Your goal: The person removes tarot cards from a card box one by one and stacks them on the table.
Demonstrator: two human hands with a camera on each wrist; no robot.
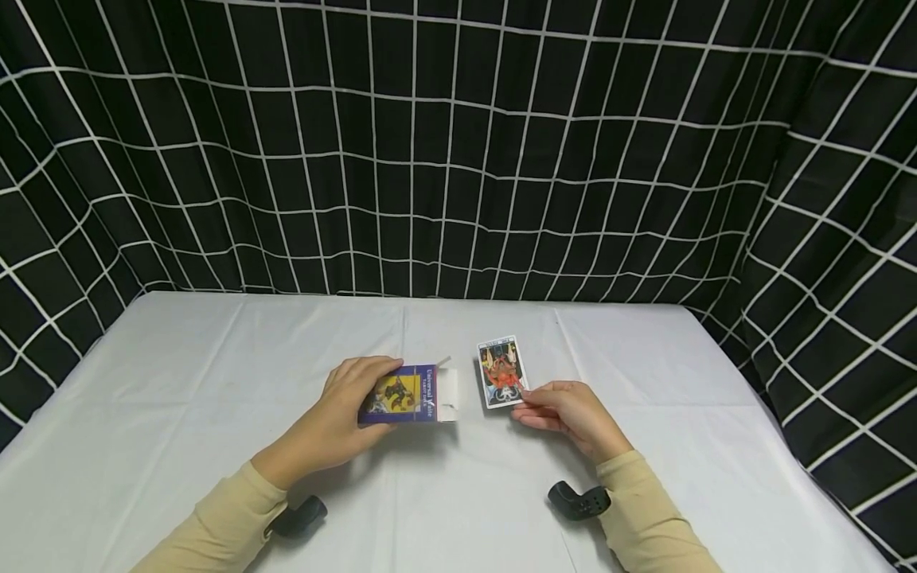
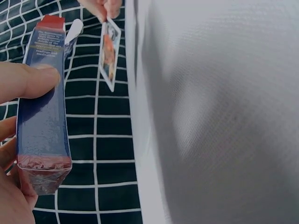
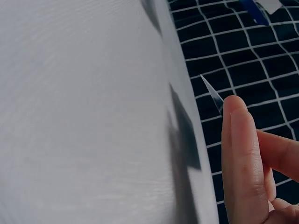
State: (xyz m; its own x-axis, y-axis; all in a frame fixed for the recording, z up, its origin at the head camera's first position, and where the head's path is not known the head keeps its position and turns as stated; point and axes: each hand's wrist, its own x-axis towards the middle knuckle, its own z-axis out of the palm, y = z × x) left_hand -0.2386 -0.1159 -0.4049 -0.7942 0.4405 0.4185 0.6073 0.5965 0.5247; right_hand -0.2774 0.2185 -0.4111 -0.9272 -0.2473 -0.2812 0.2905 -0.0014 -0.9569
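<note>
My left hand (image 1: 344, 410) grips a blue and yellow tarot card box (image 1: 398, 395) from its left side, thumb on one edge. The box's white end flap (image 1: 447, 394) stands open, facing right. In the left wrist view, the thumb presses on the narrow blue side of the box (image 2: 44, 112), which has red ends. My right hand (image 1: 566, 412) pinches a tarot card (image 1: 503, 372) by its lower right corner. Its picture side faces up, and a red figure shows on it. In the right wrist view only a thin sliver of the card (image 3: 213, 93) shows past the fingertips.
A white cloth (image 1: 487, 493) covers the table. Black curtains with a white grid (image 1: 444, 159) hang behind it and along both sides. A dark wrist device (image 1: 579, 501) sits by the right sleeve, and another (image 1: 301, 517) by the left sleeve.
</note>
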